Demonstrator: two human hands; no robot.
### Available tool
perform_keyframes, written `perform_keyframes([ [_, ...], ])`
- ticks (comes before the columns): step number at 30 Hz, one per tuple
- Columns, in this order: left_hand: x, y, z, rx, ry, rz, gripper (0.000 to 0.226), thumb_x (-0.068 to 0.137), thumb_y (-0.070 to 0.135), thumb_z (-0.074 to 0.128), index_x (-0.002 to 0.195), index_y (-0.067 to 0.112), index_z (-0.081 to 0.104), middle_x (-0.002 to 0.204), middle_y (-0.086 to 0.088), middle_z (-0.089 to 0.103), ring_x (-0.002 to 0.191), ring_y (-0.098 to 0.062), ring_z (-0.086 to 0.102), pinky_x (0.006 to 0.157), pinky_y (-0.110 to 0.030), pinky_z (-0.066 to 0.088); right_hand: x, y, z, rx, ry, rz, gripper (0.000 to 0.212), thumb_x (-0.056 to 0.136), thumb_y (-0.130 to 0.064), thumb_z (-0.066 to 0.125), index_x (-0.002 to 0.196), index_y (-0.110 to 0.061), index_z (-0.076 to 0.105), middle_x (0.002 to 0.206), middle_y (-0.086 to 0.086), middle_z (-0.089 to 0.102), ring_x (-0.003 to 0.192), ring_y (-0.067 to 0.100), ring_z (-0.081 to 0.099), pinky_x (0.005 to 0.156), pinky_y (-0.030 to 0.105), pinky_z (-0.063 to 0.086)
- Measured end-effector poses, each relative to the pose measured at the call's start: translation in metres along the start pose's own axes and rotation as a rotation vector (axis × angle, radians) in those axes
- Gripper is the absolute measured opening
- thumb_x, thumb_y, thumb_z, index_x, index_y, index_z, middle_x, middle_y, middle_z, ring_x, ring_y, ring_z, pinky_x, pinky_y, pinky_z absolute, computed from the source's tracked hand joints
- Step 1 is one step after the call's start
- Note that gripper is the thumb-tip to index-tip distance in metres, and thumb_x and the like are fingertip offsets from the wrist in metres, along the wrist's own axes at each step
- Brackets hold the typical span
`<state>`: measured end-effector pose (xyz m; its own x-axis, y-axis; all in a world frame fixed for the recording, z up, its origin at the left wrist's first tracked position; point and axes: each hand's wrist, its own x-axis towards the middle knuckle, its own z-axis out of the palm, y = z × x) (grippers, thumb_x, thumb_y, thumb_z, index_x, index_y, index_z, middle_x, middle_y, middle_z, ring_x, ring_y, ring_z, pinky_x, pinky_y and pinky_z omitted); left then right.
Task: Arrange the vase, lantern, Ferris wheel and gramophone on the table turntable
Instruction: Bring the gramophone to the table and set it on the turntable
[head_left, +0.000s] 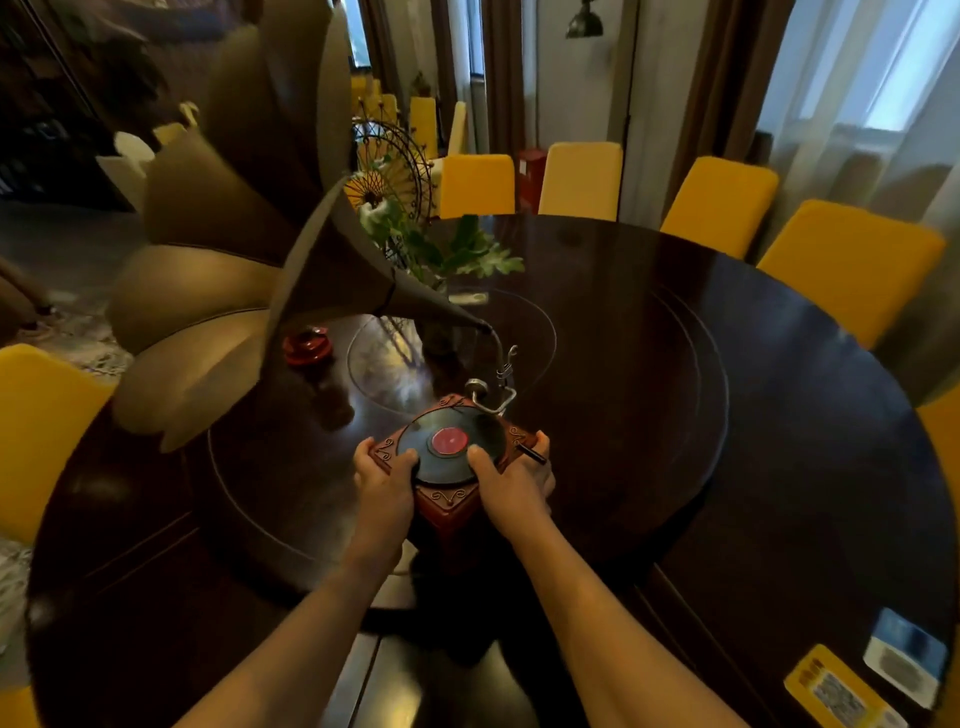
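- Gripping the gramophone (451, 457) base with both hands: left hand (385, 480) clamped on its left side, thumb touching the record's rim; right hand (511, 480) clamped on its right side, just beside the crank handle.
- Can't tell if the base is down or a touch off the surface; its underside is hidden by the hands.
- Gramophone sits at the near edge of the turntable (675, 415); horn (249, 249) swings up and left, well over the rim.
- Vase (441, 291) with greenery stands near turntable centre, behind the tonearm.
- Ferris wheel (395, 171) behind the vase; footing hidden, can't tell whether it's on the turntable.
- Red lantern (307, 345) on the turntable's left part.
- Step, my read: placing the gramophone, likely the last piece.
- Next: seat it flat, horn clear of the greenery, then let go. Top-heavy horn, so release slowly.
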<state>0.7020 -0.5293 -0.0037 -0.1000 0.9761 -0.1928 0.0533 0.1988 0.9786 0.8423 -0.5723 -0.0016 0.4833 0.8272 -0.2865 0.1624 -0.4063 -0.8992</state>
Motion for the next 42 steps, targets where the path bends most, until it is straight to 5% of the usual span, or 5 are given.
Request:
perform_keyframes([
  [21, 0.138, -0.039, 0.054, 0.113, -0.052, 0.001, 0.076, 0.074, 0.042, 0.058, 0.142, 0.017, 0.034, 0.141, -0.018, 0.041, 0.131, -0.034, 0.043, 0.109, -0.056, 0.039, 0.152, 0.029, 0.049, 0.024, 0.032, 0.054, 0.104, 0.087, -0.057, 0.062, 0.156, -0.022, -0.007, 0.163, 0.011, 0.003, 0.149, 0.031, 0.0, 0.119, 0.05, 0.023],
  [25, 0.141, -0.055, 0.053, 0.073, -0.052, 0.065, 0.017, 0.092, 0.022, 0.063, 0.095, 0.036, 0.055, 0.101, 0.011, 0.056, 0.094, 0.014, 0.061, 0.081, -0.019, 0.052, 0.153, 0.036, 0.053, -0.026, 0.042, 0.024, 0.101, 0.087, -0.058, 0.06, 0.158, -0.019, -0.001, 0.163, 0.005, -0.002, 0.148, 0.03, 0.003, 0.114, 0.043, 0.025],
  [29, 0.139, -0.065, 0.049, 0.055, -0.163, 0.063, 0.031, 0.099, 0.015, 0.057, 0.095, 0.043, 0.046, 0.104, 0.024, 0.044, 0.079, 0.037, 0.046, 0.064, 0.002, 0.042, 0.152, 0.041, 0.055, 0.026, 0.035, 0.043, 0.101, 0.088, -0.054, 0.063, 0.157, -0.023, -0.004, 0.164, 0.006, 0.004, 0.149, 0.03, 0.004, 0.108, 0.038, 0.028],
  [38, 0.146, -0.066, 0.036, 0.215, -0.411, -0.252, 0.03, 0.102, 0.028, 0.051, 0.126, 0.011, 0.059, 0.136, -0.017, 0.059, 0.123, -0.025, 0.059, 0.087, -0.022, 0.051, 0.149, 0.034, 0.051, 0.128, 0.037, 0.083, 0.106, 0.088, -0.039, 0.072, 0.158, -0.022, -0.006, 0.159, 0.018, 0.024, 0.142, 0.034, 0.032, 0.096, 0.03, 0.033],
  [42, 0.14, -0.05, 0.031, 0.201, -0.376, -0.087, 0.038, 0.096, 0.051, 0.053, 0.122, 0.025, 0.065, 0.139, -0.006, 0.06, 0.122, -0.017, 0.059, 0.103, -0.03, 0.048, 0.146, 0.028, 0.048, 0.162, -0.001, 0.107, 0.114, 0.086, -0.041, 0.073, 0.156, -0.026, -0.016, 0.159, 0.018, 0.024, 0.142, 0.036, 0.035, 0.103, 0.042, 0.038],
])
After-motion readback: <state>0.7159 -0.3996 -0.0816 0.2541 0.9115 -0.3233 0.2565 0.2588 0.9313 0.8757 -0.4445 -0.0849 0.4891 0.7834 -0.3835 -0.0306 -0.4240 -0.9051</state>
